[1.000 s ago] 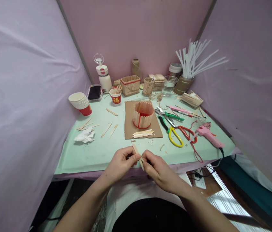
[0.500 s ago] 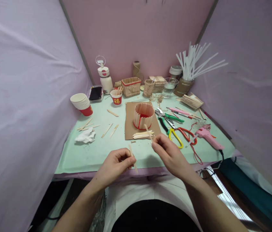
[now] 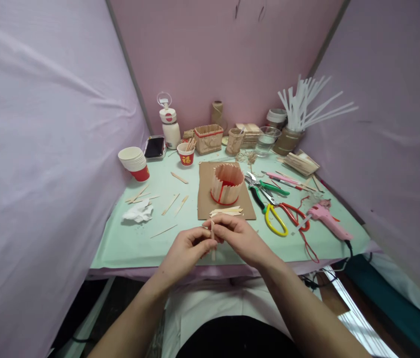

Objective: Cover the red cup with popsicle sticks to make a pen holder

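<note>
In front of me, near the table's front edge, my left hand (image 3: 191, 243) pinches a short, flat wooden stick (image 3: 213, 254), held roughly upright. My right hand (image 3: 237, 236) meets it from the other side, its fingers closed at the stick's upper part. Fingers partly cover the stick. Just beyond the hands, a round cup-shaped holder of upright wooden sticks (image 3: 227, 185), with a red band round its base, stands on a brown cardboard sheet (image 3: 205, 191). Several pointed stick pieces (image 3: 226, 211) lie on the cardboard's near edge. A thin wood sliver (image 3: 164, 231) rests left of my hands.
To the right lie green-handled pruners (image 3: 275, 188), scissors (image 3: 277, 221) and a pink glue gun (image 3: 329, 219). Crumpled tissue (image 3: 138, 211) and stacked paper cups (image 3: 134, 161) are at left. A rectangular stick basket (image 3: 209, 139), a bottle (image 3: 171, 128) and a clear water bowl (image 3: 267, 141) stand behind.
My hands have come together; the right moved left and down to the stick in the left. The separate stick in my right hand no longer shows. A thin sliver now lies on the table at left.
</note>
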`<control>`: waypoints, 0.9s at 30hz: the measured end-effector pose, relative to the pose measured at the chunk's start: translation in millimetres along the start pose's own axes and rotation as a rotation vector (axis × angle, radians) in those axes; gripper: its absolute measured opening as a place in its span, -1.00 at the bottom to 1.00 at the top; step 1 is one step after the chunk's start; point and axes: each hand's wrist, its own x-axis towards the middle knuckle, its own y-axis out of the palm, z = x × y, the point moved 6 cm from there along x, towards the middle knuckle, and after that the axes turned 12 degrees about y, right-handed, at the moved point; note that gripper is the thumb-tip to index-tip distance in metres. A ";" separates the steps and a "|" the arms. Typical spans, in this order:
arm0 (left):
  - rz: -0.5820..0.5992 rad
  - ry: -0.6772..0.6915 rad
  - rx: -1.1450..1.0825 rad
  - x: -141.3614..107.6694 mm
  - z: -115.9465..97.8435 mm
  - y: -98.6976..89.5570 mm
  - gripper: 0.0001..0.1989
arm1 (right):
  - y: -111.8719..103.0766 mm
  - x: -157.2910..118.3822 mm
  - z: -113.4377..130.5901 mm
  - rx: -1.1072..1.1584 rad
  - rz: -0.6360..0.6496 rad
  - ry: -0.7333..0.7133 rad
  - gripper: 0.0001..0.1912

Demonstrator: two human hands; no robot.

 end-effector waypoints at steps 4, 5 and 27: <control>-0.026 0.091 0.060 10.3 -4.9 8.9 -0.87 | -14.6 -6.9 4.1 0.035 -0.196 -0.064 -0.88; -0.054 0.136 0.103 13.8 -7.0 8.8 -0.87 | -17.7 -6.7 3.9 0.029 -0.250 -0.081 -0.87; -0.208 0.500 0.539 112.9 14.2 -20.2 -0.83 | -62.8 -20.4 -31.7 -0.044 -0.482 -0.022 -0.74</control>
